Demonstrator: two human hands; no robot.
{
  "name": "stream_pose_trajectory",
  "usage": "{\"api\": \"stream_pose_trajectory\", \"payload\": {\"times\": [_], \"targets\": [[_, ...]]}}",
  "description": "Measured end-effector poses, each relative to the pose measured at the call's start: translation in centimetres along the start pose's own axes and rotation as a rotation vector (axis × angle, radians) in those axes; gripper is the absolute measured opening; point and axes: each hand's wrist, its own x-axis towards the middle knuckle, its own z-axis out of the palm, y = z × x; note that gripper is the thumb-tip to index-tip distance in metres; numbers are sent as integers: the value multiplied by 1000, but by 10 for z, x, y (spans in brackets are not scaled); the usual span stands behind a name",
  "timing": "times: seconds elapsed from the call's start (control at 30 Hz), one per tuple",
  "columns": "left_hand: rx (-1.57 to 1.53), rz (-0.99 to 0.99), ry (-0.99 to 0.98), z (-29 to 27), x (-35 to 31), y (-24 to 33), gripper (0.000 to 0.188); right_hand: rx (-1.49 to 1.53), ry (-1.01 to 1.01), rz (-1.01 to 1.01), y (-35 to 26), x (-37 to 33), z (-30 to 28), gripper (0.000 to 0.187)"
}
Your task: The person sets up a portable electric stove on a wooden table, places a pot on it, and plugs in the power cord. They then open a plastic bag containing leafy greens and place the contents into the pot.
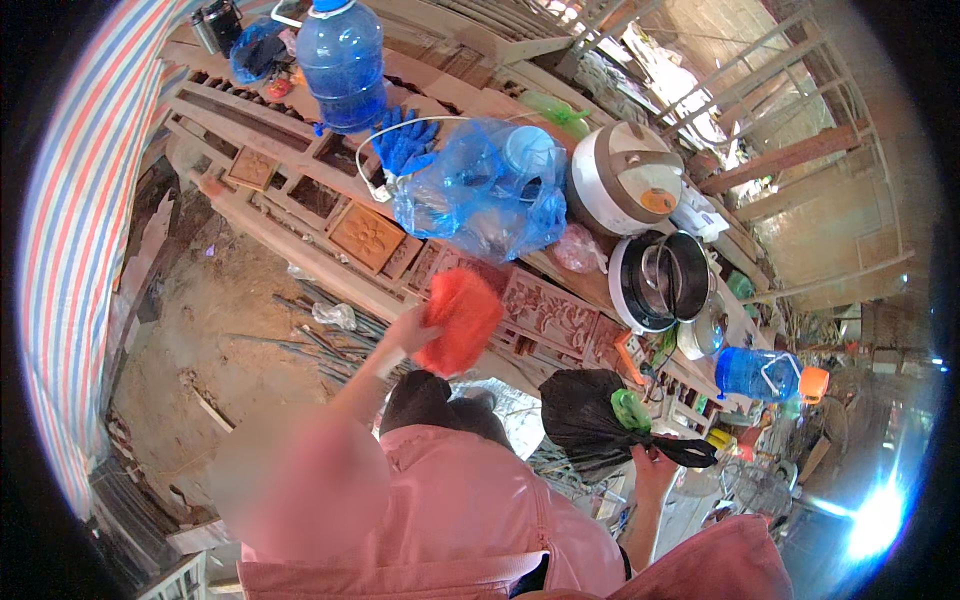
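My left hand [408,332] is closed on a bright red bundle [460,325], a soft cloth or bag; I cannot tell which. The bundle is held up in front of a carved wooden panel [550,310]. Lower right, my right hand [652,470] grips the gathered neck of a black plastic bag [585,425], which hangs full. Green plastic [630,410] shows at the bag's neck. Beyond the hands, a blue plastic bag [470,185] with a blue-lidded container lies beside a white and brown rice cooker [625,178]. Near it sits a dark pot [657,280].
A large blue water bottle [342,70] and blue gloves [405,142] lie along the long wooden piece. Another blue bottle with an orange cap [758,374] is at right. Metal rods [335,335] lie on the dirt floor [205,320]. A striped sheet [85,230] hangs left.
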Motion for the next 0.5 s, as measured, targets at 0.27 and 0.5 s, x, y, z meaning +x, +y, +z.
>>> {"api": "stream_pose_trajectory", "payload": {"times": [0.27, 0.5], "targets": [[-164, 79, 369, -164, -64, 115, 45, -93, -56, -69, -12, 10, 7, 23], [485, 214, 656, -208, 160, 139, 45, -272, 47, -232, -9, 11, 20, 25]]}}
